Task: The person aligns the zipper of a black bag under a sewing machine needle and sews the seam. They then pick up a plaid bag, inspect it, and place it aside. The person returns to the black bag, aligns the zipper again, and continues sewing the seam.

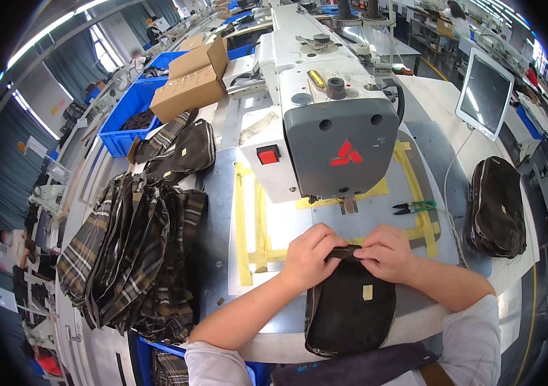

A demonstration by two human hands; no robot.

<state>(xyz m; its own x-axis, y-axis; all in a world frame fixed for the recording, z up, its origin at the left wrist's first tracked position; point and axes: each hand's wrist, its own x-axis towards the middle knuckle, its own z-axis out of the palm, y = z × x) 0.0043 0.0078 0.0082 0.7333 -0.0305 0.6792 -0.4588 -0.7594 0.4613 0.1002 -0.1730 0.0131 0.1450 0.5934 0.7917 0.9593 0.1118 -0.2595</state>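
A black fabric pouch piece (345, 321) with a small pale yellow tag lies at the front edge of the work surface, close to my body. At its far end, a small dark fabric tab (346, 251) is pinched between both hands. My left hand (314, 256) grips the tab's left end, fingers closed. Closed on the right end is my right hand (387, 253), thumb and finger pressed together. Just beyond my hands stands the head of a white and grey industrial sewing machine (341, 148), its presser foot (349, 204) above the plate.
Plaid and black pouch pieces (136, 251) are heaped at left. A stack of black pouches (496, 206) sits at right. Green-handled thread snips (415, 207) lie beside yellow tape strips (243, 225). Behind are a blue crate (116, 138), cardboard box (190, 80) and tilted screen (485, 93).
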